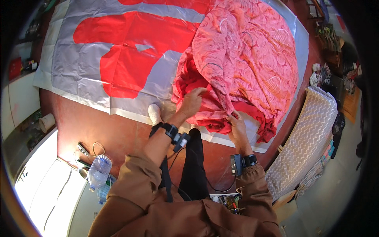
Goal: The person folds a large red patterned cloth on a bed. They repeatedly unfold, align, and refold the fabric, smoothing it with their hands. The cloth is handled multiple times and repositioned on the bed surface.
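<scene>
A large pink cloth with a swirled rose-like pattern, perhaps a bed cover, lies bunched in front of me. Its deep red inner side shows in a fold at the left and along the near edge. My left hand is over that red fold, fingers bent toward the right; whether they pinch any cloth is hidden. Further right, my right hand grips the near edge of the cloth between thumb and fingers. Beneath the cloth spreads a grey and red plastic sheet with a white border.
A padded bench or mattress with a zigzag cover stands at the right. Plastic bottles and a cable are at the lower left. My shoe touches the sheet's edge. Bright light falls on a white surface.
</scene>
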A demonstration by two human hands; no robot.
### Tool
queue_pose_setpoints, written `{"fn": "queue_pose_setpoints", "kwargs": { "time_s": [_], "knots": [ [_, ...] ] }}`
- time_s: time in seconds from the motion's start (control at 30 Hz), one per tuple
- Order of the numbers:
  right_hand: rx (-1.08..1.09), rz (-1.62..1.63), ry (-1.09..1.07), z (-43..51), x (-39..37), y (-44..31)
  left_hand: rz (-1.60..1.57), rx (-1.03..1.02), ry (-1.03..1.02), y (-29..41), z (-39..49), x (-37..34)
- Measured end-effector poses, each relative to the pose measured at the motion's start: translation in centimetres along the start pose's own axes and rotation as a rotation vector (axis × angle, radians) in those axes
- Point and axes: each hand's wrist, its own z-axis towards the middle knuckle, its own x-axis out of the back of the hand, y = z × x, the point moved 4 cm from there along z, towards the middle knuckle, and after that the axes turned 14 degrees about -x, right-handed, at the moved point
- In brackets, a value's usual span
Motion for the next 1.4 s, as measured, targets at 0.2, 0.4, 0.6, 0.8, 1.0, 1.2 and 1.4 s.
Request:
{"fn": "queue_pose_setpoints", "kwargs": {
  "time_s": [0.2,0.4,0.6,0.8,1.0,1.2,1.4],
  "knots": [
    [-0.017,0.082,-0.11,-1.5,-1.6,-1.9,0.436,0.154,-0.545,-6.5,-2.6,1.3],
    [0.017,-0.142,-0.045,-2.6,0.0,-5.4,0.305,0.031,-0.605,-10.7,-2.8,7.1],
    [0.062,-0.044,0.011,-8.8,5.4,-8.6,-0.268,0.127,0.438,-0.1,8.6,23.8],
    [0.158,-0.043,-0.086,-11.2,0.7,-5.9,-0.261,0.376,0.333,1.9,2.6,18.6],
    [0.113,-0.045,-0.175,-10.7,-3.2,-3.1,-0.57,0.78,-0.012,0.8,-6.1,5.6],
    [0.101,-0.025,-0.21,-11.7,-1.5,-2.5,-0.357,0.623,0.048,3.5,-6.6,0.3],
    [0.224,0.044,-0.102,-13.6,-1.1,-3.2,-0.194,0.278,-0.083,7.5,-7.0,-2.1]
  ]
}}
